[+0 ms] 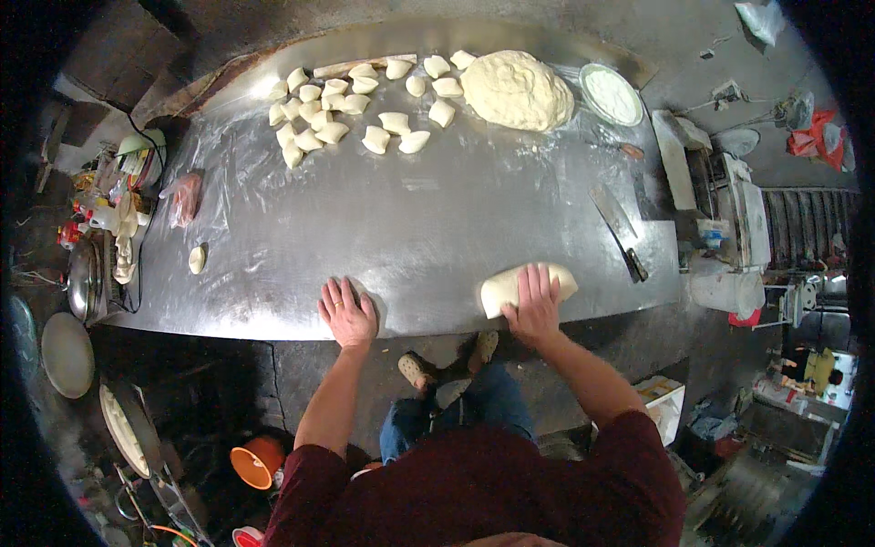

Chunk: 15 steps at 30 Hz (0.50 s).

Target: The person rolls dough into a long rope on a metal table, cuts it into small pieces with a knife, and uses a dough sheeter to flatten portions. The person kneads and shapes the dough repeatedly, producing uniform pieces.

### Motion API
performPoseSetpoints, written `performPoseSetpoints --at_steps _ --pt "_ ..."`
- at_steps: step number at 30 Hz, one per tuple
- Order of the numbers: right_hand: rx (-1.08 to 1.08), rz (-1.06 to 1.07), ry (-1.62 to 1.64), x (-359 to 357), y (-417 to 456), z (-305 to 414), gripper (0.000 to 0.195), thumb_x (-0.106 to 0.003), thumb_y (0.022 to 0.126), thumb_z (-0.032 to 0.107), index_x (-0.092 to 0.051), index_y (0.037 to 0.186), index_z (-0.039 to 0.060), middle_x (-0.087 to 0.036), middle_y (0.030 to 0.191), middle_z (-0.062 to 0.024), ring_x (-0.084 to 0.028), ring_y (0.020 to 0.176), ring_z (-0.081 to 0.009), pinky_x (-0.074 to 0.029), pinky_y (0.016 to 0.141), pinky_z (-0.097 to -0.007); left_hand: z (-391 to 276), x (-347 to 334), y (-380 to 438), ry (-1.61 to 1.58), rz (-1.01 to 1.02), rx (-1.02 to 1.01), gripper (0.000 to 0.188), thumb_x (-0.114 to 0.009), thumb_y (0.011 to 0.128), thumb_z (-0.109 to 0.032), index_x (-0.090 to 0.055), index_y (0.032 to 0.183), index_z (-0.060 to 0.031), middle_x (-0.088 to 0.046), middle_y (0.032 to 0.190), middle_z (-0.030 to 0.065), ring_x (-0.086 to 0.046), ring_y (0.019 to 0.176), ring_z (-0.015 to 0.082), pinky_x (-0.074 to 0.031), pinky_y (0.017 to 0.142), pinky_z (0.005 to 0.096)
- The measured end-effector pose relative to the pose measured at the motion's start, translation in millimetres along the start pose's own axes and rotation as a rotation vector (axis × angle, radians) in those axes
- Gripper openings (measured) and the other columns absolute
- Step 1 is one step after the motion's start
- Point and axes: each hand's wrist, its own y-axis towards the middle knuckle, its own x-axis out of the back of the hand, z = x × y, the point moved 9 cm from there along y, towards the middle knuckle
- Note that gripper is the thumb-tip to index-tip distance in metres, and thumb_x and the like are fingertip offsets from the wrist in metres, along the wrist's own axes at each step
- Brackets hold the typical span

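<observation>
My left hand [348,316] lies palm down near the front edge of the steel worktable [424,219], its fingers slightly spread and nothing in it. To the right, my right hand [535,306] grips a thick, smooth log of dough [501,290], with the fingers over its top and the thumb along the near side. The palm hides part of the log. Beyond that hand lies a cleaver [617,229] with a dark handle. At the back sits a large mound of dough [517,91], and many small cut dough pieces [321,119] are scattered to its left.
A bowl of flour [610,94] stands at the back right. A wooden stick [328,70] lies behind the cut pieces. On the left are a plastic bag [184,198] and one lone dough piece [197,260]. An orange bucket [256,463] stands below the table's front edge.
</observation>
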Motion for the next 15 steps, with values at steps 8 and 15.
performPoseSetpoints --at_steps 8,15 --pt "-0.213 0.065 -0.098 -14 198 -56 0.07 -0.035 0.1 0.056 -0.045 0.144 0.0028 -0.041 0.151 -0.0204 -0.029 0.145 -0.038 -0.018 0.118 -0.0562 -9 3 6 -0.009 -0.085 -0.099 0.055 -0.053 0.092 -0.032 -0.048 0.142 -0.0077 -0.043 0.15 0.0195 -0.033 0.142 0.0397 -0.019 0.118 0.0556" --pt "0.125 0.121 0.014 -6 -29 -18 0.075 -0.059 0.087 0.05 -0.048 0.14 -0.0008 -0.041 0.148 -0.0242 -0.033 0.139 -0.0444 -0.026 0.109 -0.067 -3 8 -1 0.035 -0.094 -0.012 0.052 -0.052 0.094 -0.03 -0.05 0.141 -0.0087 -0.044 0.149 0.019 -0.036 0.141 0.0388 -0.022 0.117 0.0529"
